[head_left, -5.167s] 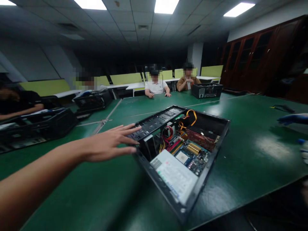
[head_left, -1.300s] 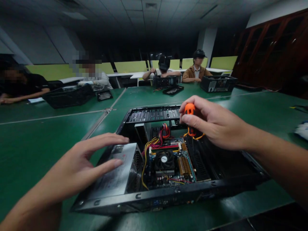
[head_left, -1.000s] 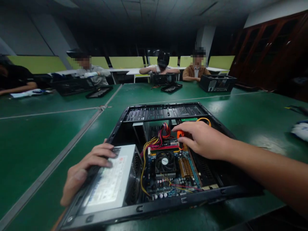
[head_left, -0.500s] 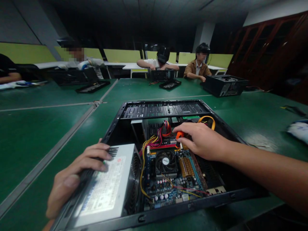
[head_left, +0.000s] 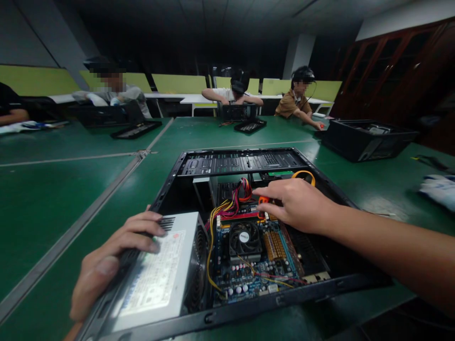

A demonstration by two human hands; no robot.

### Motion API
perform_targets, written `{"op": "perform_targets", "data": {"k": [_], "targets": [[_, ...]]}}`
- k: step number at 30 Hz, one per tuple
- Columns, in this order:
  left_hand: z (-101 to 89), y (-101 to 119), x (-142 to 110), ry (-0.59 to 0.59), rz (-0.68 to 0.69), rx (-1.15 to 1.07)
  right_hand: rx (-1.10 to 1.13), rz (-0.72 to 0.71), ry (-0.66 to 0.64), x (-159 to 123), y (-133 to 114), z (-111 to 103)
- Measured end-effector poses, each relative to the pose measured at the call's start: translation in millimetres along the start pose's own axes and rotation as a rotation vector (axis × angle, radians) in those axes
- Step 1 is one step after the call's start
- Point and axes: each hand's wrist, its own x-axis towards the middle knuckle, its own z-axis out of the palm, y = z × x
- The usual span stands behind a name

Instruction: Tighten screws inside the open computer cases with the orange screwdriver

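An opened black computer case lies on its side before me. My left hand rests over its left edge, fingers stretched across the labelled silver power supply. My right hand reaches into the case, its thumb and fingers closed around an orange-handled screwdriver. The screwdriver stands roughly upright over the motherboard, by the red and yellow memory slots. I cannot see its tip. Just in front of it sits the round CPU fan, and bundled coloured cables lie to the left.
Across the green table, several people work at other black computer cases. One such case stands at the far right. Black side panels lie on the table. A white glove is at the right edge.
The case at the far right has shifted right and nearer, and the person beside it now stretches an arm toward a small red thing. My hands are almost unchanged; the screwdriver handle has turned slightly.
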Motion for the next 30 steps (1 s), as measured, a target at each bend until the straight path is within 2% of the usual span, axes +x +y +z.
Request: {"op": "perform_targets", "data": {"k": [3,9,12,17,26,30], "targets": [[1.1,0.4,0.1,0.004,-0.003,-0.007,0.097,-0.037,-0.041,-1.6,0.2,-1.5],[3.5,5.8,2.0,0.012,-0.013,-0.036,0.143,0.042,-0.013,-11.6,-1.7,-19.2],[3.2,5.8,2.3,0.023,-0.006,-0.034,0.183,0.023,-0.057,-19.3,-6.1,-24.4],[1.8,2.7,1.5,0.013,-0.003,-0.027,0.204,-0.037,-0.129,-23.5,-12.2,-18.4],[1.2,4.3,2.0,0.022,-0.021,-0.021,0.203,-0.069,-0.089,-21.3,-11.8,-16.2],[1.9,4.4,1.7,0.031,-0.024,-0.036,0.133,-0.089,-0.102,-19.9,-11.9,-14.9]]}}
